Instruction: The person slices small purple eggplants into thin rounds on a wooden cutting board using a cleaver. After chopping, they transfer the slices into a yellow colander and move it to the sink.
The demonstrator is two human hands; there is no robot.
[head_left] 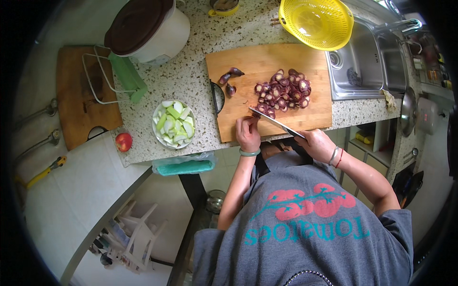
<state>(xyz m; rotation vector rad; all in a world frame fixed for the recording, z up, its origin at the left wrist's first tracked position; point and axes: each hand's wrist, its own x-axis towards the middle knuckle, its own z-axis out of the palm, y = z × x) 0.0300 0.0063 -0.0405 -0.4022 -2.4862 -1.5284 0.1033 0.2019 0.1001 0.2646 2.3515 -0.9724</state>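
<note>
A wooden cutting board [279,59] lies on the counter in front of me. My right hand [316,145] grips the handle of a kitchen knife [273,121], its blade slanting up to the left across the board. At the blade's tip, my left hand [248,135] has its fingers curled together on a small purple carrot piece [256,113], mostly hidden by the fingers. Just beyond the blade spreads a pile of purple carrot slices [285,91] with pale centres. Several dark purple carrot ends [231,89] sit on the board's left side.
Left of the board stands a white bowl [155,128] of pale green vegetable chunks, with a red apple [123,142] beyond it. A lidded white bucket [167,38] is at the back left. A yellow colander [317,24] stands behind the board, beside the steel sink [355,93].
</note>
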